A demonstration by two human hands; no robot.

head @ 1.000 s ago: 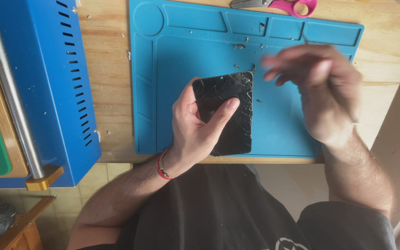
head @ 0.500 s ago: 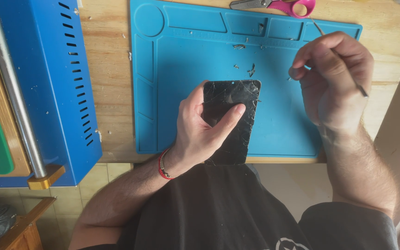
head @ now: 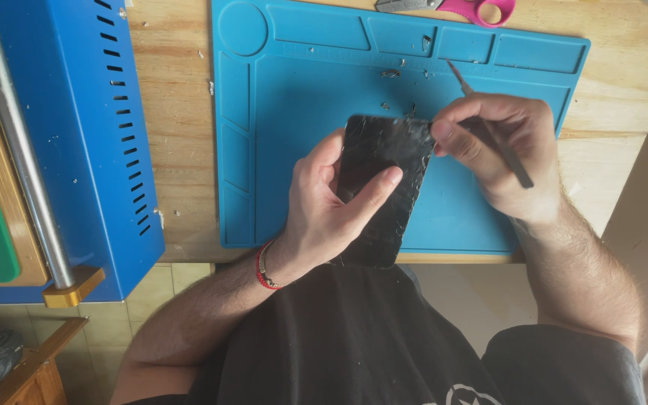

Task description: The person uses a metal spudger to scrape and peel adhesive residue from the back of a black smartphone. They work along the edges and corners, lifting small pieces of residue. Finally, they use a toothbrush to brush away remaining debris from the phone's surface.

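One screen is in view: a black rectangular phone screen (head: 380,187), its glass cracked near the top right corner, dark and unlit. I hold it tilted in my left hand (head: 331,210), above the blue mat (head: 301,97). My right hand (head: 504,150) touches its cracked corner.

We have a single view, from a camera worn on the person's head, looking steeply down over the chest and forearms onto the near edge of a wooden bench (head: 174,112). It sits close: the left hand (head: 331,206) and right hand (head: 500,150) fill the centre of the frame, over a blue work mat (head: 301,112). The person's dark shirt (head: 346,337) occupies the lower edge, the bench's far side the upper. No second view exists, so no overlap is recorded.
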